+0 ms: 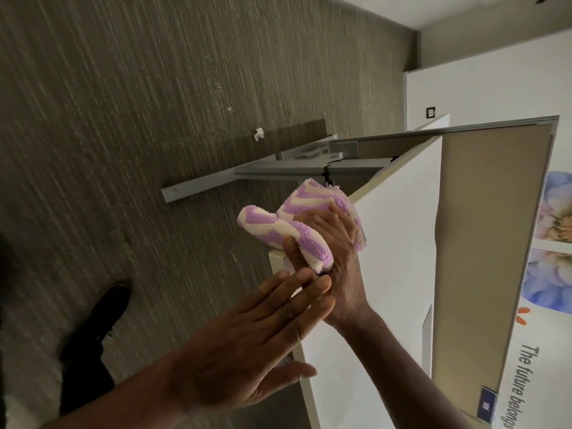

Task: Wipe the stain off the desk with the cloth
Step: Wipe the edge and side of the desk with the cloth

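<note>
Purple-and-cream striped fluffy cloth [297, 221] sits bunched in the right hand [334, 258], whose fingers and thumb curl round it and press it to the flat white desk [396, 243] close to a corner, as I watch through the head camera. The left hand [247, 345] is spread, fingers straight, holding nothing, its fingertips touching the right hand near the wrist. I can make out no stain on the bare white surface; whether it lies under the cloth or the hand, I cannot tell. A tall beige partition panel [483, 243] stands along the desk's far side; grey-brown ribbed carpet [123, 119] lies below, a black shoe [102, 317] on it.

My reading: the wipe is in hand, not plainly finished. The cloth is wadded, one lobe hanging past the edge, so little of it may meet the surface and the mark could be smeared or missed. A stroke this near the corner could run off the desk. The left hand, so close, could hamper the right.
</note>
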A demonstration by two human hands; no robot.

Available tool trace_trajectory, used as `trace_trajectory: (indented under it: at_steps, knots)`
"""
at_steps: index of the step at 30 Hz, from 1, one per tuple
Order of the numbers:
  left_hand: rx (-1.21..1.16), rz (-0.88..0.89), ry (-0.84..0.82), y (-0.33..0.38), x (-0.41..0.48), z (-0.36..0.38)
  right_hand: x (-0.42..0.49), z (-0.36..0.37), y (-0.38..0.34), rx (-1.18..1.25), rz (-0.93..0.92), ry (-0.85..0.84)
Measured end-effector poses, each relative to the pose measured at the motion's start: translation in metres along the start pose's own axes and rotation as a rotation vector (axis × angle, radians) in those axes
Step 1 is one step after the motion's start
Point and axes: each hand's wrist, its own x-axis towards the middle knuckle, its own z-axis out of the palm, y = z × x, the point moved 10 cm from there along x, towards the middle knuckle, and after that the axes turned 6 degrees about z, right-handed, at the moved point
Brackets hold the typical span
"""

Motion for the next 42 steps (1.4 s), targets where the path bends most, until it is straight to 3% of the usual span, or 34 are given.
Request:
trace_trajectory:
  at_steps: [21,29,36,39,42]
  knots:
    - [0.14,-0.038,0.108,0.019,-0.018,-0.031,-0.016,0.014,-0.026,0.129,-0.073,-0.096]
    - [0.107,-0.359,0.344,-0.012,-0.028,-0.089,-0.028,0.018,-0.032,0.212,-0.1,-0.075]
    - [0.239,-0.47,0.388,-0.015,-0.03,-0.123,-0.041,0.004,-0.045,0.198,-0.183,-0.042]
    - [0.163,-0.573,0.379,-0.016,-0.027,-0.119,-0.045,-0.014,-0.044,0.24,-0.162,0.034]
    - [-0.068,-0.846,0.538,-0.023,-0.036,-0.115,-0.05,-0.026,-0.045,0.299,-0.115,0.113]
